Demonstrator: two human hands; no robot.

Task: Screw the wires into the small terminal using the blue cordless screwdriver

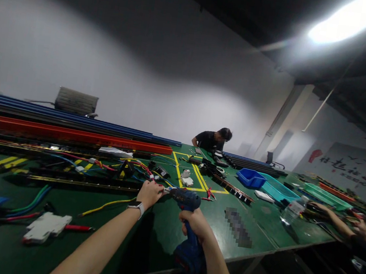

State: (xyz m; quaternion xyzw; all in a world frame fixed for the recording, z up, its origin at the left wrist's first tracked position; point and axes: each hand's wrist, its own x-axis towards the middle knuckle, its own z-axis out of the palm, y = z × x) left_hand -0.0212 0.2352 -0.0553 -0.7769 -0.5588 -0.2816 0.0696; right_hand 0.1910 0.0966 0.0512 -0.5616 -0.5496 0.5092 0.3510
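Head view: the right hand (196, 223) grips the handle of a drill (187, 198) over the near part of the table (268, 227), nose pointing left. The left hand (150, 194), fingers drawn together, meets the nose near a rail's (85, 183) right end; what it pinches cannot be told. Wires (135, 163) lie beyond.

A single head-worn camera looks forward and slightly down across the green desk (266, 224), tilted sideways, the left hand (149, 194) and right hand (196, 222) fairly near, the wall (114, 47) beyond.
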